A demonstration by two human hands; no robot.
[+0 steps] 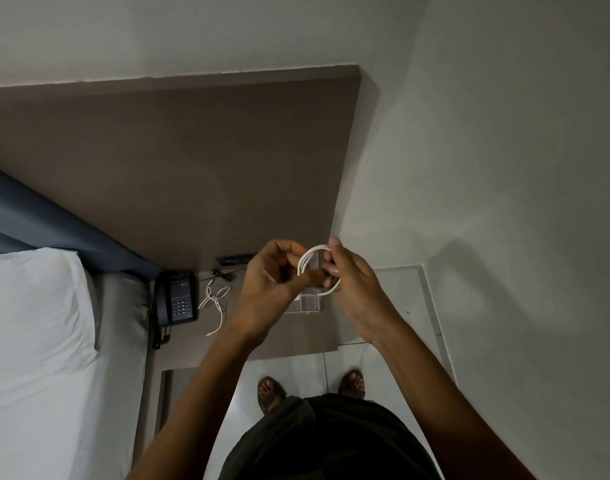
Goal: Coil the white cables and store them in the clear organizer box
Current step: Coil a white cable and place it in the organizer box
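Both hands hold one coiled white cable (317,271) in the air above the clear organizer box (305,305), which sits near the nightstand's (269,348) right edge. Left hand (272,289) fingers curl shut on the coil's near side; right hand (352,289) pinches its far side. A second white cable (215,303) lies loose beside the telephone (179,299). Risk: loosening either pinch likely lets the loops spring open before they reach the box.

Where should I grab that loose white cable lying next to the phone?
Take the loose cable at its tangled middle, coming straight down from above. It lies flat on the shelf, the phone crowds its left, and the ends trail away thinly.
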